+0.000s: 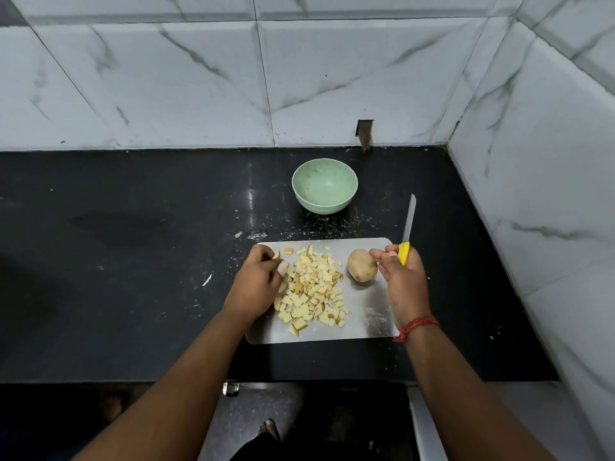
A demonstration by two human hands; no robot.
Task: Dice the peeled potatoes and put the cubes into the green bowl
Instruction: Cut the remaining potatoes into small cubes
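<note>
Potato cubes heaped on the board; green bowl stands apart behind it.

The left hand (258, 277) pinches one pale cube (276, 255) at the board's far left corner, its fingers curled. The right hand (401, 274) grips the yellow handle of a knife (407, 232), the thin steel blade pointing away toward the wall, with the forefinger stretched out toward the whole potato (362, 265), an oval, smooth, tan body. The diced potato pile (314, 289), of irregular yellow cubes, lies between the hands on the flat grey cutting board (362, 322) with rounded corners. The round matte green bowl (324, 185) holds no cubes. The glossy black desk (133, 261) carries white specks; marbled tile walls (199, 78) enclose it.
</note>
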